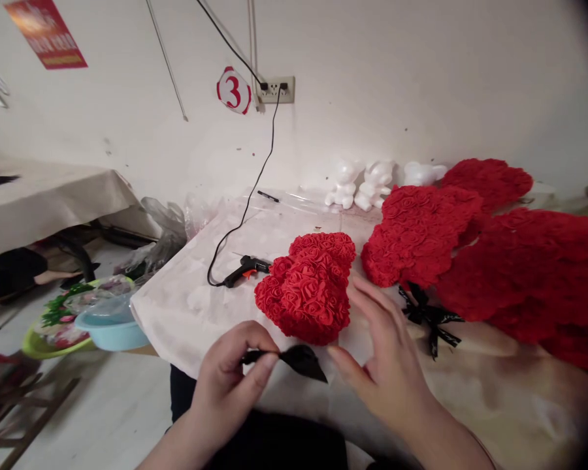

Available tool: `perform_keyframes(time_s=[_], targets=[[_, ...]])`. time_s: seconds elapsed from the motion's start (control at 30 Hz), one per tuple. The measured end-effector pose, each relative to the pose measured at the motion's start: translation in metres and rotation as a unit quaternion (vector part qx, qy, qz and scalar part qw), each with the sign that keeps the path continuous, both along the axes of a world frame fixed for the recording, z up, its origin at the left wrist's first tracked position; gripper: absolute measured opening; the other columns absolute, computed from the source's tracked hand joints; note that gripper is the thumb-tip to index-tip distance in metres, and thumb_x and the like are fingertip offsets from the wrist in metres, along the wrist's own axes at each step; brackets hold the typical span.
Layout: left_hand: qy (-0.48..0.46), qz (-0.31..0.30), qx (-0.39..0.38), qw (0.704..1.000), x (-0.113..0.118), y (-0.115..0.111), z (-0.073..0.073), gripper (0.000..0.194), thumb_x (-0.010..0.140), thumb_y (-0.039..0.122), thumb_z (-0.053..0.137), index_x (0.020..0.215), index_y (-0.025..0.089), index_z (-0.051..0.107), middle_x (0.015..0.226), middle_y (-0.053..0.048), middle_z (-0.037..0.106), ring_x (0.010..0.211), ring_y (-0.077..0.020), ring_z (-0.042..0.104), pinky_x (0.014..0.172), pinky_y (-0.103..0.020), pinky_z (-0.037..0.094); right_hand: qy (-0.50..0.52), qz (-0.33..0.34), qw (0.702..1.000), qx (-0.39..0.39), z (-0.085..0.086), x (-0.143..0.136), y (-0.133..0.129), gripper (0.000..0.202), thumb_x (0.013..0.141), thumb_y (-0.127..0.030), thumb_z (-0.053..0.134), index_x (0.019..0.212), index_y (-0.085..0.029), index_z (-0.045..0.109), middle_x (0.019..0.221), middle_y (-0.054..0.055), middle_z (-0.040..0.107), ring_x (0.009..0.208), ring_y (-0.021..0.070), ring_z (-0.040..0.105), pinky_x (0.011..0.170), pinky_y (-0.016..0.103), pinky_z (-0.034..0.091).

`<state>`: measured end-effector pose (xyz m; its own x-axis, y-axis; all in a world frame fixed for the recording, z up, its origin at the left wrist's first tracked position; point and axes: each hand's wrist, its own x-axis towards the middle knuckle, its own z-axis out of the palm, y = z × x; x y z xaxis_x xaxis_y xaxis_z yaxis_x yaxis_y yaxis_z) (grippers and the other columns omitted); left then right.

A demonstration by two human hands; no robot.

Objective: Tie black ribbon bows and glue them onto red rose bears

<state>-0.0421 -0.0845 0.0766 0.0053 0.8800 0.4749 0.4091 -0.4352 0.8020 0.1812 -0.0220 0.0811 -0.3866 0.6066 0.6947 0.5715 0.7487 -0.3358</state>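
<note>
Black ribbon (304, 363) is pinched between the thumb and fingers of my left hand (240, 372), its wide end pointing right. My right hand (382, 346) is spread, its fingers apart, beside a red rose-covered bear shape (316, 287) and just right of the ribbon's tip. Whether its fingertips touch the bear I cannot tell. The bear shape lies on the white-covered table (176, 300). Behind it to the left rests a black glue gun (247, 269) with an orange trigger, its cord running up to the wall socket (279, 89).
More red rose-covered shapes (421, 232) crowd the right side, with a black bow (434, 320) by them. White foam bears (375, 183) and a black pen (268, 196) lie at the back. A blue basin (112, 326) and a green basin (39, 343) stand at the lower left.
</note>
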Motion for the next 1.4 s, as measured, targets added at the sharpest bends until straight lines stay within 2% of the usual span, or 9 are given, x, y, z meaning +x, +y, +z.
perform_keyframes(time_s=[0.13, 0.27, 0.43, 0.57, 0.73, 0.87, 1.17, 1.27, 1.4], targets=[[-0.122, 0.132, -0.047, 0.983, -0.014, 0.002, -0.015, 0.006, 0.09, 0.028, 0.059, 0.09, 0.023, 0.061, 0.078, 0.002, 0.059, 0.073, -0.009, 0.054, 0.067, -0.016, 0.043, -0.104, 0.02, 0.994, -0.002, 0.017, -0.033, 0.026, 0.073, 0.084, -0.04, 0.063, 0.147, -0.019, 0.032, 0.155, 0.016, 0.026, 0.144, 0.0369, 0.023, 0.111, 0.06, 0.034], [-0.194, 0.178, -0.051, 0.963, -0.026, 0.007, -0.022, 0.013, 0.086, 0.034, 0.065, 0.09, 0.022, 0.064, 0.08, 0.0, 0.06, 0.077, -0.0111, 0.054, 0.07, -0.018, 0.044, -0.124, 0.029, 0.992, -0.009, 0.009, -0.04, 0.034, 0.05, 0.085, -0.033, 0.062, 0.132, -0.019, 0.05, 0.145, 0.014, 0.043, 0.14, 0.0351, 0.032, 0.111, 0.058, 0.035], [-0.212, 0.162, -0.025, 0.963, -0.029, 0.017, -0.012, 0.015, 0.081, 0.036, 0.069, 0.08, 0.02, 0.067, 0.096, -0.004, 0.063, 0.097, -0.0175, 0.057, 0.085, -0.026, 0.047, 0.006, 0.044, 0.997, 0.064, -0.019, -0.014, 0.016, 0.045, 0.083, -0.023, 0.062, 0.125, -0.017, 0.048, 0.136, 0.017, 0.046, 0.132, 0.0342, 0.042, 0.103, 0.058, 0.044], [-0.208, 0.108, -0.028, 0.972, -0.011, 0.032, 0.008, 0.014, 0.082, 0.035, 0.068, 0.078, 0.021, 0.069, 0.115, -0.006, 0.062, 0.116, -0.0225, 0.055, 0.099, -0.037, 0.045, 0.044, 0.058, 0.993, 0.088, -0.032, -0.001, -0.001, 0.048, 0.078, -0.015, 0.063, 0.124, -0.017, 0.047, 0.135, 0.017, 0.045, 0.13, 0.0354, 0.043, 0.101, 0.061, 0.044], [-0.076, 0.081, 0.0, 0.994, 0.024, 0.057, 0.026, 0.007, 0.083, 0.029, 0.067, 0.08, 0.023, 0.071, 0.124, -0.006, 0.059, 0.129, -0.024, 0.047, 0.109, -0.042, 0.037, 0.073, 0.052, 0.992, 0.093, -0.038, 0.002, -0.007, 0.043, 0.078, -0.014, 0.061, 0.12, -0.018, 0.049, 0.132, 0.015, 0.046, 0.128, 0.0349, 0.045, 0.099, 0.062, 0.046], [0.047, 0.113, 0.006, 0.992, 0.04, 0.071, 0.03, 0.005, 0.082, 0.024, 0.065, 0.081, 0.022, 0.07, 0.116, -0.006, 0.062, 0.113, -0.0219, 0.058, 0.098, -0.041, 0.044, 0.077, 0.038, 0.991, 0.106, -0.043, 0.004, -0.01, 0.043, 0.077, -0.014, 0.061, 0.118, -0.017, 0.05, 0.132, 0.015, 0.045, 0.127, 0.0349, 0.045, 0.097, 0.06, 0.047], [0.344, 0.208, 0.008, 0.916, 0.056, 0.071, 0.048, 0.018, 0.075, 0.024, 0.068, 0.088, 0.019, 0.057, 0.088, -0.004, 0.063, 0.085, -0.0246, 0.056, 0.074, -0.039, 0.046, 0.094, 0.023, 0.987, 0.13, -0.056, 0.003, -0.018, 0.037, 0.075, -0.016, 0.058, 0.111, -0.018, 0.051, 0.126, 0.013, 0.046, 0.124, 0.0343, 0.046, 0.091, 0.058, 0.051], [0.367, 0.219, 0.007, 0.904, 0.059, 0.072, 0.047, 0.022, 0.075, 0.024, 0.066, 0.092, 0.018, 0.054, 0.089, -0.006, 0.062, 0.087, -0.0263, 0.056, 0.075, -0.041, 0.046, 0.099, 0.024, 0.987, 0.125, -0.058, 0.004, -0.018, 0.037, 0.074, -0.016, 0.058, 0.11, -0.018, 0.05, 0.126, 0.013, 0.046, 0.125, 0.0333, 0.046, 0.093, 0.057, 0.05], [0.299, 0.18, 0.023, 0.937, 0.052, 0.068, 0.041, 0.032, 0.078, 0.032, 0.066, 0.103, 0.018, 0.052, 0.099, -0.006, 0.063, 0.093, -0.0246, 0.058, 0.081, -0.041, 0.048, 0.105, 0.02, 0.988, 0.116, -0.06, 0.009, -0.017, 0.038, 0.075, -0.017, 0.058, 0.112, -0.02, 0.049, 0.126, 0.012, 0.045, 0.125, 0.0331, 0.046, 0.093, 0.057, 0.051]])
